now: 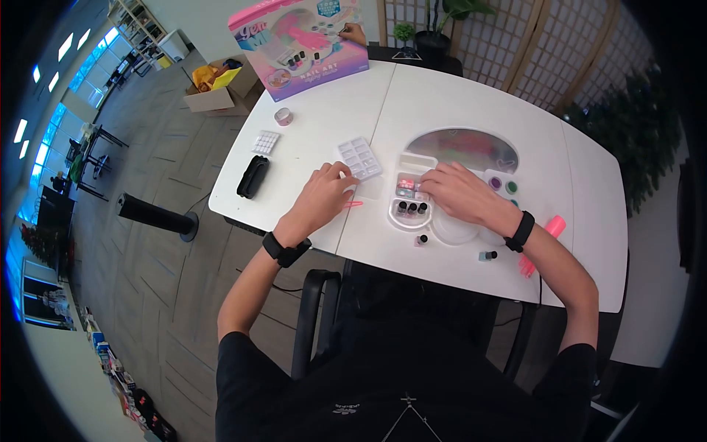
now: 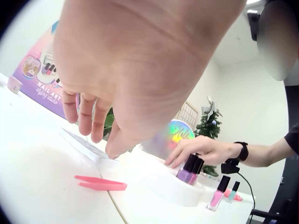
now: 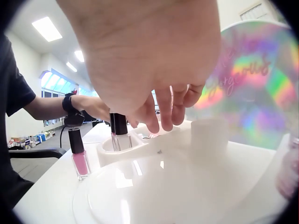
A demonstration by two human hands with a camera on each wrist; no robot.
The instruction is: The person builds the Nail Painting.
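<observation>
A white compartment tray [image 1: 359, 158] lies left of the white nail station [image 1: 451, 227]. My left hand [image 1: 320, 197] bends over the tray's near corner, thumb and fingertips at its edge [image 2: 88, 145]; the palm partly hides this contact. The right hand [image 1: 460, 193] is over the station's compartments, where pink and clear items [image 1: 406, 186] show. Its fingers point down, slightly bent and apart [image 3: 164, 109]; whether the tips touch anything is unclear. Dark-capped polish bottles [image 1: 411, 209] stand in the station's front holder. Pink tweezers [image 2: 100, 183] lie beside the left hand.
A pink bottle [image 3: 80, 158] and a teal one [image 1: 487, 255] are near the front edge. Behind the station is a shiny mirror-like panel [image 1: 464, 149]. Pink items [image 1: 541, 247] lie at right; a black case [image 1: 252, 177], small tub [image 1: 283, 116] and nail art box [image 1: 302, 46] at left.
</observation>
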